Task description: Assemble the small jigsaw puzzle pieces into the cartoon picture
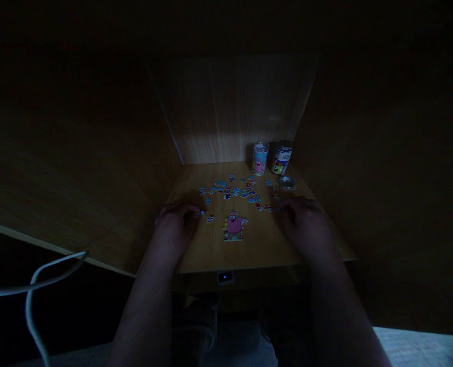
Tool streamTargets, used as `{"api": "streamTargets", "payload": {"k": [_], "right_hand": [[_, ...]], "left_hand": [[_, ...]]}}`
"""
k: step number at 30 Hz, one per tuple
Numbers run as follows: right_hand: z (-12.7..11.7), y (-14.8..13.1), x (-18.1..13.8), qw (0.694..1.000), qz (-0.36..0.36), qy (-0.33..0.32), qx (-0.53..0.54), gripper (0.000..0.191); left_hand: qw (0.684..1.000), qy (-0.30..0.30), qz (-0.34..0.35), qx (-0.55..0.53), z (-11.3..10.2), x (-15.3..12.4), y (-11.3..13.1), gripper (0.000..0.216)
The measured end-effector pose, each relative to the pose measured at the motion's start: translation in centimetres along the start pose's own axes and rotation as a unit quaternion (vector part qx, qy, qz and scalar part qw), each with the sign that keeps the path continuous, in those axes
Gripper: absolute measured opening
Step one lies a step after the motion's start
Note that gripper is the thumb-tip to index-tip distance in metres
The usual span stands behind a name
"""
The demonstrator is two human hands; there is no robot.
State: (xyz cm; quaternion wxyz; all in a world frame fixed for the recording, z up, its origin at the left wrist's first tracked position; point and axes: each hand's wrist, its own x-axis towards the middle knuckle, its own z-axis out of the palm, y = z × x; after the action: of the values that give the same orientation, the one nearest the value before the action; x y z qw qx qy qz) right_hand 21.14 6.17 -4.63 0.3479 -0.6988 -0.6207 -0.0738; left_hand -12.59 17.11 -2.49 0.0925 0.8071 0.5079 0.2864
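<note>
A partly joined jigsaw cluster (234,226) showing a pink cartoon figure lies on the small wooden desk (257,250) between my hands. Several loose blue pieces (230,190) are scattered behind it. My left hand (176,223) rests on the desk's left side, fingers curled, its fingertips pinching a small blue piece (202,212). My right hand (302,220) lies on the right side with fingers bent, tips touching loose pieces (272,208); the dim light hides whether it holds one.
Two cartoon-printed tins (260,158) (281,157) stand at the back right of the desk, with a round metal lid (286,182) lying in front of them. Wooden panels wall the desk on three sides. A white cable (35,285) hangs at lower left.
</note>
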Motion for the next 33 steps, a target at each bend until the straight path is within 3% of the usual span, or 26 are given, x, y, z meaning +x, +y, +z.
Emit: {"api": "streamTargets", "payload": {"k": [9, 12, 16, 20, 33], "right_hand": [[-0.2, -0.2, 0.1, 1.0, -0.004, -0.006, 0.002, 0.02], [-0.5, -0.7, 0.0, 0.999, -0.023, -0.002, 0.031, 0.019], [-0.5, -3.1, -0.1, 0.989, -0.104, -0.011, 0.102, 0.022], [0.5, -5.9, -0.4, 0.964, -0.2, -0.08, 0.153, 0.028], [0.8, -6.7, -0.4, 0.965, -0.186, -0.119, 0.141, 0.025]], "left_hand": [[0.973, -0.047, -0.026, -0.226, 0.5, -0.6, 3.8, 0.022], [0.983, -0.019, -0.02, -0.179, 1.0, -0.2, 4.7, 0.018], [0.995, 0.006, 0.013, -0.096, 1.4, 0.1, 5.4, 0.017], [0.993, 0.002, 0.051, -0.111, 2.2, -0.2, 6.1, 0.02], [0.994, -0.017, 0.08, -0.068, 3.1, 0.0, 6.1, 0.022]]}}
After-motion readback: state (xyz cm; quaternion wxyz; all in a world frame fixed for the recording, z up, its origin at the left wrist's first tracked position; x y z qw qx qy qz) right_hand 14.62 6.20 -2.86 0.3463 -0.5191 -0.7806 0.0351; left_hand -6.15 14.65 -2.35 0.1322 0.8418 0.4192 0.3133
